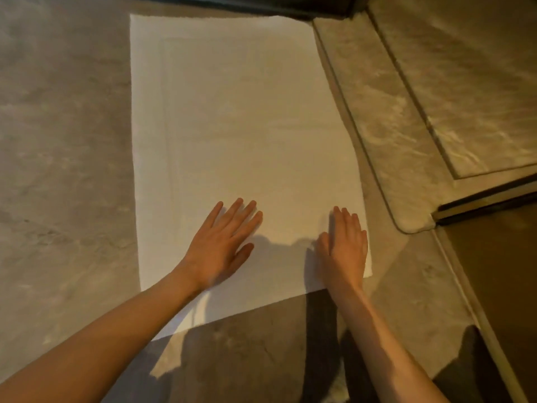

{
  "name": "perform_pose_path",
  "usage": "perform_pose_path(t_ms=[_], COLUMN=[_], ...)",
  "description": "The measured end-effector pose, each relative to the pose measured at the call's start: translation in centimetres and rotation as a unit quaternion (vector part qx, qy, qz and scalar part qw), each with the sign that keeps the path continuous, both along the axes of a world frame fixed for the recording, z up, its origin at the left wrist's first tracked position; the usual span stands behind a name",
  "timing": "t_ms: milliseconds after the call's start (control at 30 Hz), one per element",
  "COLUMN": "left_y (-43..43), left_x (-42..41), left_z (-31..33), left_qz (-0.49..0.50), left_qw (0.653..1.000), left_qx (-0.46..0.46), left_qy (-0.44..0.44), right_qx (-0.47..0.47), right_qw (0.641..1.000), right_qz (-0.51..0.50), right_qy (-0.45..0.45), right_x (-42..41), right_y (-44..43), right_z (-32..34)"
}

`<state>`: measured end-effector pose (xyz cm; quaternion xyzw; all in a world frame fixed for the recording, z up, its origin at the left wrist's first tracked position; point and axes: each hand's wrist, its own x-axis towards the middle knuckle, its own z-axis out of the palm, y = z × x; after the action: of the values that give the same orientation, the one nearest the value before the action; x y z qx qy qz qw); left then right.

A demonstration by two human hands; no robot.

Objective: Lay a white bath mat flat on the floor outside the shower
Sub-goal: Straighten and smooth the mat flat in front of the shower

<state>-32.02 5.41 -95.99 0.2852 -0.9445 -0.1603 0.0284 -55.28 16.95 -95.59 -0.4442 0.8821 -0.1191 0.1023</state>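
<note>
mat: soft, light, limp, spread on floor | my left hand, right hand: open, palms pressing near edge | grip: pinch corners

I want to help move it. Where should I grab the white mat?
Probably the near short edge of the mat, coming from the person's side. It lies flat on the floor with that edge free. The right long edge runs close beside the stone curb, leaving fingers less room. Both hands, left and right, rest there flat.

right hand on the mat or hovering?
Touching. In the head view the right hand lies palm-down, fingers flat, on the white bath mat near its right edge, no gap visible.
</note>
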Motion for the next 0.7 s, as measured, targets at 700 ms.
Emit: perform_pose_path(t_ms=[700], left_y=[-0.3], left_x=[-13.6], left_z=[-4.0], left_qz=[-0.131], left_qw=[0.987], left_qx=[-0.071], left_qy=[-0.057], right_qx=[-0.091], right_qw=[0.984], right_qz=[-0.061], right_qy=[-0.141], right_x=[-2.5], right_y=[-1.4], right_z=[0.5])
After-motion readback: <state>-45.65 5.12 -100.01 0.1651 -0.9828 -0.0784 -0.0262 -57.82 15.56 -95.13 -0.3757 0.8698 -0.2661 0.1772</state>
